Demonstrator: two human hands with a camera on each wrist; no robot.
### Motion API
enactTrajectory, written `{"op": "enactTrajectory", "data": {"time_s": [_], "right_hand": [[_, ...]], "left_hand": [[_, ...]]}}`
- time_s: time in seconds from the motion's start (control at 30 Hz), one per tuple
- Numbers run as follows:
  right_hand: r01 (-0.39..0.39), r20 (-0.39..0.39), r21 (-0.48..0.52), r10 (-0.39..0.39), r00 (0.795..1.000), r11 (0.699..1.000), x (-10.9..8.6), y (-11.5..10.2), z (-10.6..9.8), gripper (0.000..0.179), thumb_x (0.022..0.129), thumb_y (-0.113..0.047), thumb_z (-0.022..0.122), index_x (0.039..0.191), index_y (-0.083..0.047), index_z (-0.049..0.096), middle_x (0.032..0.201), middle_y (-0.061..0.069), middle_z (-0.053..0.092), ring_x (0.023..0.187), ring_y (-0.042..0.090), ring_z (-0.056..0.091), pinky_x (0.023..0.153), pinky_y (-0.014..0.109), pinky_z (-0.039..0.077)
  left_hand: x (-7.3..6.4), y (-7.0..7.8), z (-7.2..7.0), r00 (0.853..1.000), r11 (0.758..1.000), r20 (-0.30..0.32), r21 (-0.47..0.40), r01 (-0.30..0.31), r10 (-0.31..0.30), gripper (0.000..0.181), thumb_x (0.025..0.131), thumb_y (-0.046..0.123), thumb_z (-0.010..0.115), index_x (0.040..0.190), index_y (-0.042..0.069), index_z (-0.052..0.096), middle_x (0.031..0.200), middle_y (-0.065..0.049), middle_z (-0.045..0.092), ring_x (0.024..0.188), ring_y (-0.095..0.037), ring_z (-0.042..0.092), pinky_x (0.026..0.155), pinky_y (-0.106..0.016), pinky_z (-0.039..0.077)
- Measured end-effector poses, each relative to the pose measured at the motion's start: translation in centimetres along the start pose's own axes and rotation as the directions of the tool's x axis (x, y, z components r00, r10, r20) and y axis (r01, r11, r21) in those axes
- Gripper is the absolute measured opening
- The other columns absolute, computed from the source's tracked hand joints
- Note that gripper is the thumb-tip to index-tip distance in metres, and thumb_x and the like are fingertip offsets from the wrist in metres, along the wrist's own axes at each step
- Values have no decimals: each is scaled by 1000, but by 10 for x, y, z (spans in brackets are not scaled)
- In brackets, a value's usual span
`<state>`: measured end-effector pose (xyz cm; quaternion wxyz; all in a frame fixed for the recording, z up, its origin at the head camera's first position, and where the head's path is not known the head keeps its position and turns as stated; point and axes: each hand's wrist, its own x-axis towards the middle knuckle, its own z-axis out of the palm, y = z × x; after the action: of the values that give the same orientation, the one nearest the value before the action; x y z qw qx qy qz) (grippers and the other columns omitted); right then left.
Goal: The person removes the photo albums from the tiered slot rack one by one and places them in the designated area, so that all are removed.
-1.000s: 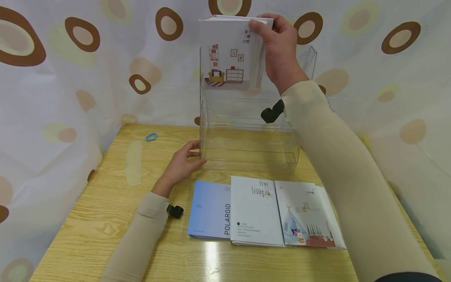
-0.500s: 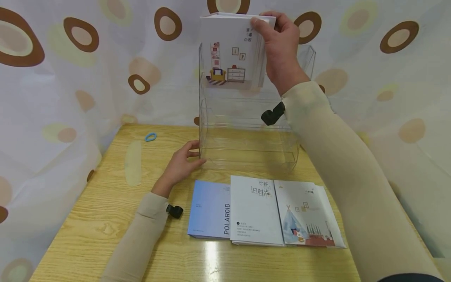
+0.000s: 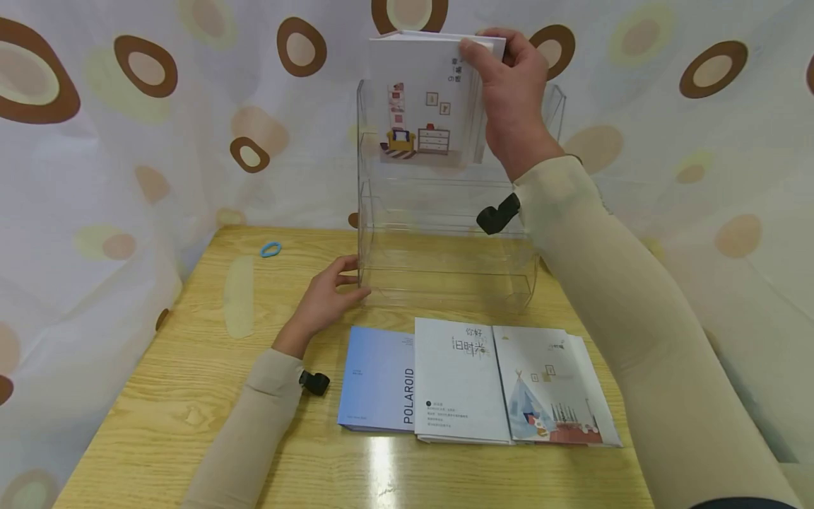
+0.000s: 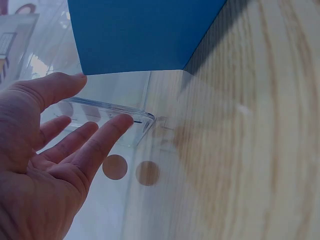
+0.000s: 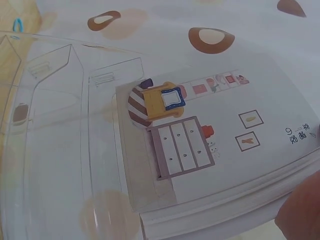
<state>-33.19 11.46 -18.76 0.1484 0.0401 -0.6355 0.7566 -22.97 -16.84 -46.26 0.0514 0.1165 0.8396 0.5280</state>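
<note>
My right hand [image 3: 518, 106] pinches a white book [image 3: 420, 106] by its top right corner, thumb on the front cover. The cover shows a yellow armchair, a chest of drawers [image 5: 182, 147] and small frames. The book is upright at the top tier of a clear tiered rack [image 3: 445, 283]; whether it touches the tier's floor cannot be told. At the rack's lower left side, my left hand [image 3: 321, 300] rests against the edge with its fingers spread. In the left wrist view those fingers [image 4: 100, 145] look fairly straight, beside the clear panel.
In front of the rack lie a blue POLAROID book [image 3: 378, 382], a white book with black lettering [image 3: 458, 389] and a book with a tent picture [image 3: 553, 396]. A blue ring [image 3: 270, 249] and a tape strip [image 3: 239, 297] are on the wooden table [image 3: 191, 410] at left.
The white book and my right hand have shifted slightly right, and lower over the last half second. My left hand stays at the rack's side.
</note>
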Motion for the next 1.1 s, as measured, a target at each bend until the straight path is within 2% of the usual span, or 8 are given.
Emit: {"op": "enactTrajectory", "data": {"time_s": [0.43,0.67,0.9,1.1], "right_hand": [[51,-11,29,-50,999,998,-2,-18,-20,18,107,-14,78,123,-16,70,125,-2,71,124,17,68,118,34,53],[105,-2,64,-105,994,992,-6,-26,-31,14,105,-9,79,117,-13,72,122,0,70,123,17,67,116,34,54],[134,-3,68,-134,991,989,-17,-34,-42,16,104,-8,80,118,-12,73,122,1,69,124,17,65,120,34,51],[157,-9,74,-157,988,985,-30,-32,-57,17,101,-6,81,116,-10,75,115,2,69,121,19,65,115,36,49]], "left_hand": [[-1,0,0,1000,1000,-2,8,-12,12,70,108,20,78,169,11,46,168,-19,54,146,-43,63,107,-57,64],[-2,1,-3,1000,1000,0,19,-6,6,70,109,21,77,170,11,45,168,-19,54,146,-43,63,110,-59,62],[-2,2,-3,1000,1000,-3,22,0,0,71,109,21,77,170,10,44,169,-20,53,147,-43,63,110,-59,62],[-3,6,-1,1000,1000,9,8,2,-2,72,108,19,77,171,9,43,169,-20,53,147,-44,62,108,-58,63]]}}
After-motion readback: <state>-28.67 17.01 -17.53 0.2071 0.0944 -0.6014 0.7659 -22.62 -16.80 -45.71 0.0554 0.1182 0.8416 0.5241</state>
